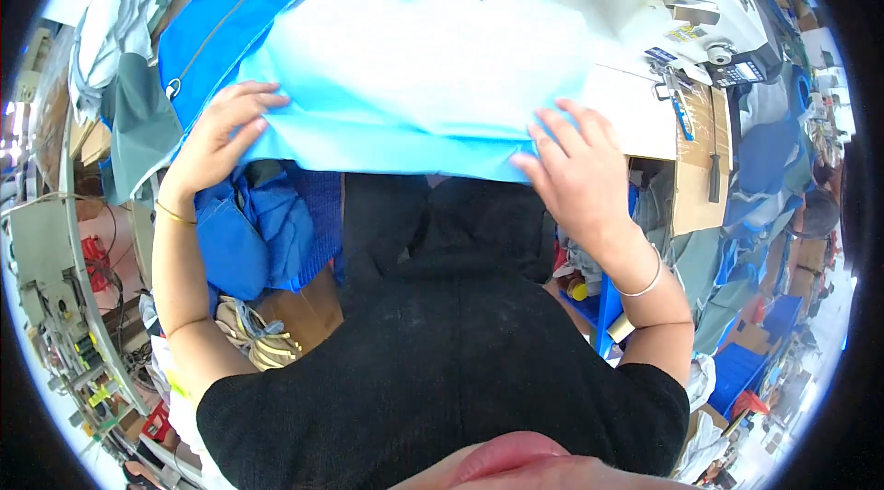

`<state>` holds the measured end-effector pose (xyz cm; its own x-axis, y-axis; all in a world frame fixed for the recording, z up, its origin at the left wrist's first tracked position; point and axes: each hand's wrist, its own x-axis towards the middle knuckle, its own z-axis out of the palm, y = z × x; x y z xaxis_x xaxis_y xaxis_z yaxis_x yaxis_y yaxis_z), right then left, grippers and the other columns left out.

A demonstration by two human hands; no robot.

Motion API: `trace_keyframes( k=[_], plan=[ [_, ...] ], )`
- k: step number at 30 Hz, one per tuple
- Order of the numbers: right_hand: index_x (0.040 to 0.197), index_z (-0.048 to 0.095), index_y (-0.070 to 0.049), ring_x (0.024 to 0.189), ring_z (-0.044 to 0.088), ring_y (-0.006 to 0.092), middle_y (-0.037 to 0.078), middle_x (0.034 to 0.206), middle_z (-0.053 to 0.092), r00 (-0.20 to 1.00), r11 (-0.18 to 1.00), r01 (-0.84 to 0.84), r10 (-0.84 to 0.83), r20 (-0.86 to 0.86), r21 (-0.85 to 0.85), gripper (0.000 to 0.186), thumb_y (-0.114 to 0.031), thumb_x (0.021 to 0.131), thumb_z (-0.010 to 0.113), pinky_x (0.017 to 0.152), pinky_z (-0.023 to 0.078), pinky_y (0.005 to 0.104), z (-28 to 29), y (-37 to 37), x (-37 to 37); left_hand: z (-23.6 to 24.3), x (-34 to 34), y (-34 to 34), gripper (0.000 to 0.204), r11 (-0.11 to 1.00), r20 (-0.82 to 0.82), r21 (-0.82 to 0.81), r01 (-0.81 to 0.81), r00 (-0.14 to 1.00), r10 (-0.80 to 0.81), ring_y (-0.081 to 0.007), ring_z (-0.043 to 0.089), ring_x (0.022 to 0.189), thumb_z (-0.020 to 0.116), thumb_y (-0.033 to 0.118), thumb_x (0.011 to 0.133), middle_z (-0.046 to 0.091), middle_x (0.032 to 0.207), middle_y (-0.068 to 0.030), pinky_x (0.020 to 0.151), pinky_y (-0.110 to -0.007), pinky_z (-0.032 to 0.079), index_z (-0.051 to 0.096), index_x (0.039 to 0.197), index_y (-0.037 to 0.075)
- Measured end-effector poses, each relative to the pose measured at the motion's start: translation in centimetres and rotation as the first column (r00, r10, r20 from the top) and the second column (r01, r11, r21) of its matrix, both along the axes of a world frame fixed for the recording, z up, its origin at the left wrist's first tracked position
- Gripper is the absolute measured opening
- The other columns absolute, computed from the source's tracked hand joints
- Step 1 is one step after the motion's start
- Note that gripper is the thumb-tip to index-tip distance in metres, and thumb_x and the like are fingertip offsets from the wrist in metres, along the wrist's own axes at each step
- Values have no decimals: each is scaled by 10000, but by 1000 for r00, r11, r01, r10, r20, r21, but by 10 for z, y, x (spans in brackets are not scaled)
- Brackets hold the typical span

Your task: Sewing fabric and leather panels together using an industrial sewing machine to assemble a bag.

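A light blue sheet of fabric (pixel 387 145) lies across the white sewing machine table, its near edge folded and hanging slightly over the front. At its left end, my left hand (pixel 221 135) rests with fingers stretched out and thumb apart on the cloth. My right hand (pixel 580 163) lies on the right end, fingers spread and thumb near the front edge. The far part of the sheet is washed out by bright light, just in front of the sewing machine (pixel 681 6). A darker blue fabric piece with a zipper (pixel 221 29) lies beyond my left hand.
On the table's right, a cardboard piece (pixel 700 168) carries a screwdriver (pixel 715 179) and a blue-handled cutter (pixel 682 119). Blue cloth (pixel 253 237) is heaped below the table at left. Grey-green fabric (pixel 138 122) hangs at the far left.
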<state>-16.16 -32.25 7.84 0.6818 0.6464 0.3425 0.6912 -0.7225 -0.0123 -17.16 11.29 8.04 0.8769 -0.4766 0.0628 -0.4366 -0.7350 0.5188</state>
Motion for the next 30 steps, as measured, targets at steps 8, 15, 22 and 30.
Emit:
trace_keyframes(
  k=[8,15,22,30],
  plan=[
    [1094,696,-20,1130,598,317,165,1192,655,990,999,30,-24,-140,40,323,-273,893,694,958,473,426,-45,29,29,49,110,-56,304,925,195,305,-228,965,174,-353,683,903,595,277,1010,710,1004,-187,809,-407,531,683,1044,-11],
    [1330,622,-98,1385,448,372,133,1455,532,976,965,-201,213,-51,170,422,-305,962,612,1132,372,526,-75,81,49,-57,253,-61,232,679,411,564,-470,873,263,-402,667,1084,581,143,918,707,1149,-187,937,-472,545,684,1115,76],
    [1449,550,-172,1478,314,386,94,1557,444,960,959,-203,235,-152,199,564,-509,997,528,1217,241,551,-90,133,54,33,217,96,427,580,713,-125,-805,333,617,-447,664,1021,512,332,900,716,1076,-222,893,-520,528,696,1216,112],
    [1509,474,-148,1488,269,419,130,1577,411,986,982,46,-14,-168,186,675,-591,1001,451,1231,141,578,-95,250,100,123,32,50,213,877,982,175,-448,149,-119,-250,662,706,646,18,860,728,907,-110,613,-303,515,726,1057,16]
  ],
)
